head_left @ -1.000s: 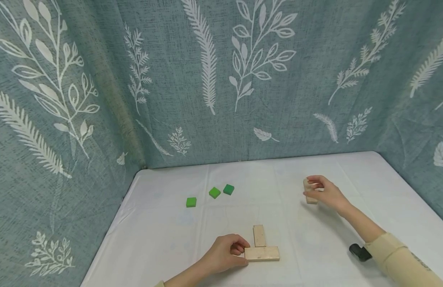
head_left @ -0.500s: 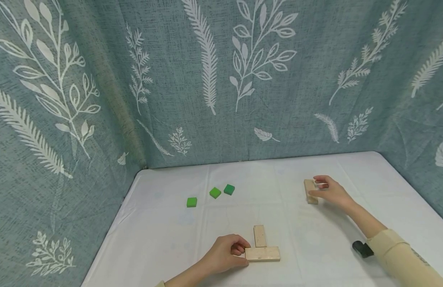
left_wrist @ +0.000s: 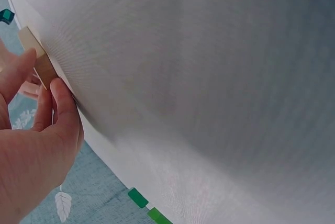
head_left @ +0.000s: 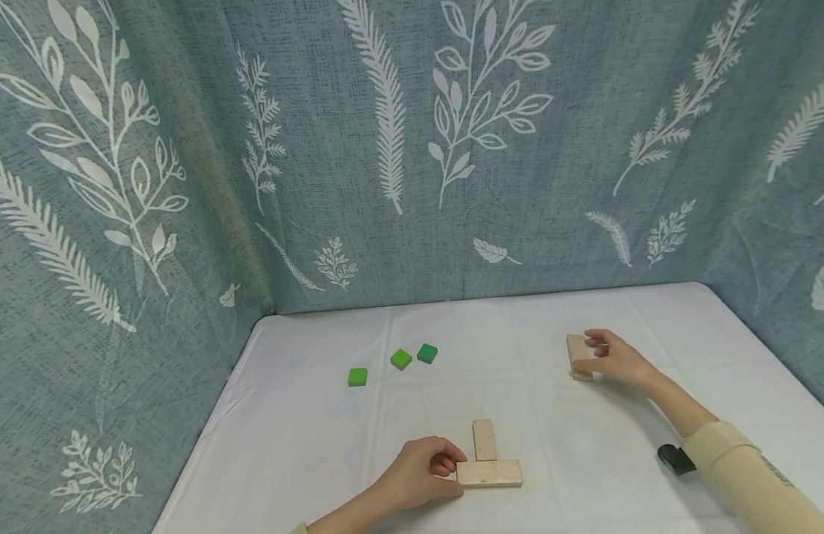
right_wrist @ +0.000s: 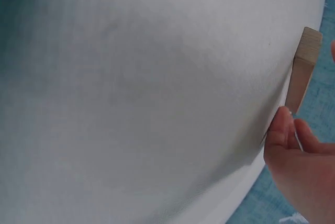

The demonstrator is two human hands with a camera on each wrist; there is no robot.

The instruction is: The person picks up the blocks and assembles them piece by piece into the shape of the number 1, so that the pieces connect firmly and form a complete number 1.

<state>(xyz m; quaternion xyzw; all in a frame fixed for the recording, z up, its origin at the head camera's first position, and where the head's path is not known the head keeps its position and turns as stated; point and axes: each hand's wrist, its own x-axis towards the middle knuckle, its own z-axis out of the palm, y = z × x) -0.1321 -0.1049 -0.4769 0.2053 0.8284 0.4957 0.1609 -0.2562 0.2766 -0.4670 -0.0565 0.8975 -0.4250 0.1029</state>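
Two pale wooden blocks lie in a T near the front of the table in the head view: a crosswise block [head_left: 495,473] and a lengthwise block [head_left: 483,440] behind its middle. My left hand [head_left: 421,473] pinches the crosswise block's left end between thumb and fingers; the left wrist view shows that block [left_wrist: 44,67] too. Farther back on the right is another wooden block [head_left: 576,350], also seen as a block [right_wrist: 302,80] in the right wrist view. Beside it my right hand [head_left: 618,363] has its fingers spread apart, the thumb overlapping the block. Contact there is unclear.
Three small green squares, a left one [head_left: 357,377], a middle one [head_left: 401,360] and a darker one [head_left: 427,353], lie at the back left. A black object [head_left: 675,460] sits beside the right sleeve. Patterned curtains [head_left: 412,148] surround the white table [head_left: 285,445].
My right hand's fingers have come off the back right block and shifted slightly right, uncovering more of its top. My left hand and the T of blocks have stayed in place.
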